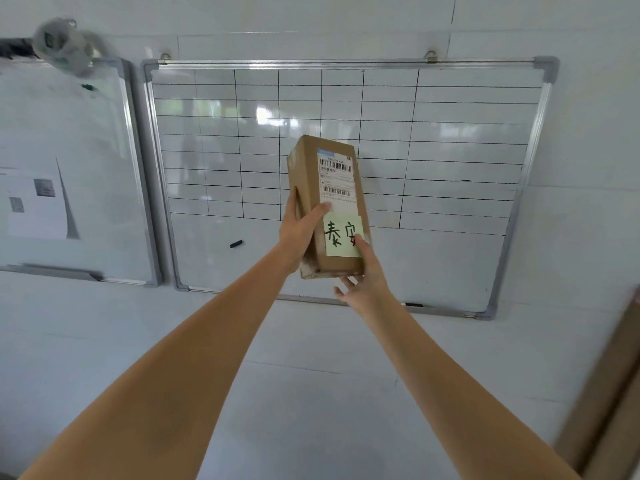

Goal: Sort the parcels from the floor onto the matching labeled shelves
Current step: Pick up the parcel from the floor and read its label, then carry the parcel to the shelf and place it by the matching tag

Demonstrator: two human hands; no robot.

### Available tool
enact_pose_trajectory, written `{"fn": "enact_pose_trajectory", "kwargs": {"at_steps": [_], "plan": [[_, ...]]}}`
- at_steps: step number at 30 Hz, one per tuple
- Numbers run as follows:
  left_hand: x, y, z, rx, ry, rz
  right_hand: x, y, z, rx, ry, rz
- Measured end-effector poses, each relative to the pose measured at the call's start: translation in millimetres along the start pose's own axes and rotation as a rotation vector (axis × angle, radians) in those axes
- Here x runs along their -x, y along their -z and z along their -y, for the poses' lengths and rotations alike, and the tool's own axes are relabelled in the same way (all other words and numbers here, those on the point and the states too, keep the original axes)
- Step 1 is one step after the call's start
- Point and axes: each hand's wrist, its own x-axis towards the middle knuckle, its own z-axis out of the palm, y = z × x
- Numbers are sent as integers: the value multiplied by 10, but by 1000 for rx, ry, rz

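A tall brown cardboard parcel (pixel 325 202) is held upright in front of a wall-mounted whiteboard. It carries a white shipping label (pixel 336 178) with barcodes and a pale yellow sticky note (pixel 343 235) with handwritten characters. My left hand (pixel 299 230) grips its left side, thumb across the front. My right hand (pixel 363 278) supports the bottom right corner, thumb on the note and fingers spread underneath. No shelves or floor parcels are in view.
A gridded whiteboard (pixel 433 133) hangs on the white tiled wall, with a black marker cap (pixel 236 243) stuck on it. A second whiteboard (pixel 69 150) with papers hangs at the left. Brown cardboard (pixel 609 393) leans at the right edge.
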Motion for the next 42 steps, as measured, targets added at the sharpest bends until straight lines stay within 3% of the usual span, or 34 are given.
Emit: {"fn": "enact_pose_trajectory", "kwargs": {"at_steps": [6, 10, 16, 34, 42], "plan": [[54, 349, 78, 54, 48, 12, 2, -170, -24, 373, 170, -92], [110, 576, 80, 15, 44, 112, 19, -290, -43, 494, 310, 1], [235, 1006, 21, -43, 67, 98, 55, -555, -296, 490, 361, 158], [969, 2428, -296, -246, -88, -357, 315, -1607, -1424, 420, 213, 532], [1384, 2827, -397, -381, 7, -570, 461, -1913, -1815, 403, 68, 670]]}}
